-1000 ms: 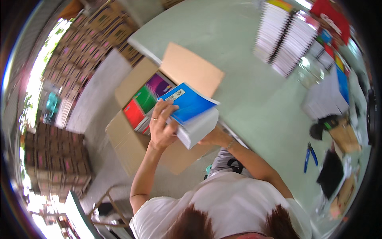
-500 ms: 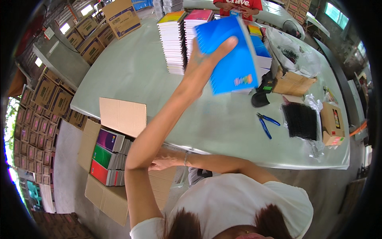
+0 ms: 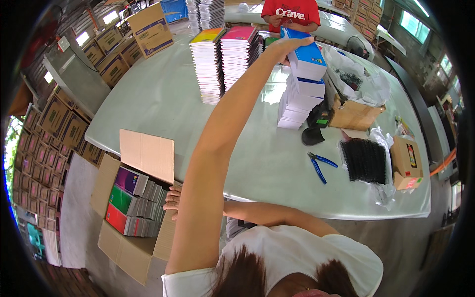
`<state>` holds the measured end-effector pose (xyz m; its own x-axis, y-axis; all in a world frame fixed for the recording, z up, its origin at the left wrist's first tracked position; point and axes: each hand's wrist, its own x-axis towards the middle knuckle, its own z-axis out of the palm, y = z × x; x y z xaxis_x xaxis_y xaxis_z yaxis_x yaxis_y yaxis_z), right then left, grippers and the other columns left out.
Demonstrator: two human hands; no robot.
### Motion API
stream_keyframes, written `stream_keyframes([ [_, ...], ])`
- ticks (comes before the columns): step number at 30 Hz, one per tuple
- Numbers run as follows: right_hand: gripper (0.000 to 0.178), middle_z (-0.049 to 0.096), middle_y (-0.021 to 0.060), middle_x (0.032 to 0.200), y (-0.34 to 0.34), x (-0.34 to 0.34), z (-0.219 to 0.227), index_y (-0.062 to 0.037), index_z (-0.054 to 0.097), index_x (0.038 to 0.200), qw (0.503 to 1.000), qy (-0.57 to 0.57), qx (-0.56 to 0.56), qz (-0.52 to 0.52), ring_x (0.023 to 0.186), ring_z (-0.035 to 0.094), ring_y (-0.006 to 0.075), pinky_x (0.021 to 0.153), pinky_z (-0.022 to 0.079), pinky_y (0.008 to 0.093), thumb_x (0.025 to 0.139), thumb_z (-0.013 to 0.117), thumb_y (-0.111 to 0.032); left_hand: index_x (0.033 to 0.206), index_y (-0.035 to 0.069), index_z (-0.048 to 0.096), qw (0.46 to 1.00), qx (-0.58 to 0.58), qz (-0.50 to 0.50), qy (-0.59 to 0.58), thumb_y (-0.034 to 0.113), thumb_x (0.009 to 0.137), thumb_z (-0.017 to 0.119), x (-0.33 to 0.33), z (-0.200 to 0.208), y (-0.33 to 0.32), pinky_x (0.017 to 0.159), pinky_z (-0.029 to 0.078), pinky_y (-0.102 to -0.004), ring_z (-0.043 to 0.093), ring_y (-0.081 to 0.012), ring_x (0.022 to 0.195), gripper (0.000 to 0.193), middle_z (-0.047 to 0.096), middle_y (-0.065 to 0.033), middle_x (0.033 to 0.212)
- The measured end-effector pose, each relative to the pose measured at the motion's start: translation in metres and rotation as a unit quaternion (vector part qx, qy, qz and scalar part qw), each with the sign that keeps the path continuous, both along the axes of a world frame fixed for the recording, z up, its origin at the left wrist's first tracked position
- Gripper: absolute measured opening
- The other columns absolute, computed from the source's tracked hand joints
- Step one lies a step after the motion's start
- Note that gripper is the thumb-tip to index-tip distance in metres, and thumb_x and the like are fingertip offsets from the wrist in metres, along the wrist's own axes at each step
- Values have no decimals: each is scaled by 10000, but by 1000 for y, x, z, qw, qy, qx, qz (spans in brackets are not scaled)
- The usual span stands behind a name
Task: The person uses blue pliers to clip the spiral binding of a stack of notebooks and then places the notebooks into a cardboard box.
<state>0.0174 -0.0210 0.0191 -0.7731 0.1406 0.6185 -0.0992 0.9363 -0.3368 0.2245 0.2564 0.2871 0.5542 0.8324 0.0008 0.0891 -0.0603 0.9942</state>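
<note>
My left arm stretches far across the table. My left hand [image 3: 288, 49] is closed over a blue-covered notebook [image 3: 310, 55] on top of a stack, its thumb across the cover; the fingers underneath are partly hidden. Below it are more white paper blocks [image 3: 297, 101] with blue covers. My right arm crosses in front of my body, passing behind the left arm. My right hand [image 3: 173, 202] rests with fingers apart at the edge of an open carton. Inside the carton are rows of notebooks with purple [image 3: 129, 180], green [image 3: 120, 199] and red [image 3: 117, 216] covers.
Tall stacks of yellow-topped [image 3: 206, 69] and pink-topped [image 3: 239, 59] spiral notebooks stand left of the blue one. Blue-handled pliers [image 3: 319, 166], black binding coils [image 3: 363, 159] and a small carton [image 3: 407, 163] lie on the right. A person in red [image 3: 291, 17] is across the table.
My left hand has carried the tilted blue spiral notebook farther away, down onto the blue stack. My right hand has moved left to the carton's edge.
</note>
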Motion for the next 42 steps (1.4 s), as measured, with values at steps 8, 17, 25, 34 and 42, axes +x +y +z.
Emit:
stream_keyframes([
  [8,417,526,90,1117,0,-31,-39,-74,596,1140,938,177,-249,161,1223,474,246,1218,244,416,954,629,-446,1262,72,630,999,6,17,40,714,618,845,0,-22,18,860,565,-397,685,-255,1017,935,687,-91,1144],
  [17,422,495,69,1150,-10,-65,-79,-99,562,1184,792,137,-522,287,1248,440,241,1218,203,431,945,646,-437,843,146,682,989,2,47,137,733,630,824,5,-21,42,600,451,-295,508,-109,636,641,599,10,785],
  [25,429,514,76,1154,-6,-56,-86,-110,573,1181,541,118,-770,317,1209,459,257,1160,268,453,909,688,-421,972,148,689,996,-2,31,85,805,629,769,11,-30,39,693,495,-345,578,-162,786,745,636,-22,905],
  [34,429,572,91,1130,-15,-54,-41,-108,609,1165,994,99,15,46,1149,512,307,1049,375,526,845,746,-359,1603,126,200,999,-22,-25,-20,908,767,482,-50,-65,37,1030,474,-557,377,-450,1405,1179,229,-220,1620],
  [42,448,578,108,1294,-6,-21,-25,-116,554,1320,998,-59,-15,-18,1304,472,316,1181,282,515,979,596,-405,1511,80,416,911,333,3,244,675,879,597,-195,-76,-149,1037,460,-429,536,-385,1257,887,431,-235,1448],
])
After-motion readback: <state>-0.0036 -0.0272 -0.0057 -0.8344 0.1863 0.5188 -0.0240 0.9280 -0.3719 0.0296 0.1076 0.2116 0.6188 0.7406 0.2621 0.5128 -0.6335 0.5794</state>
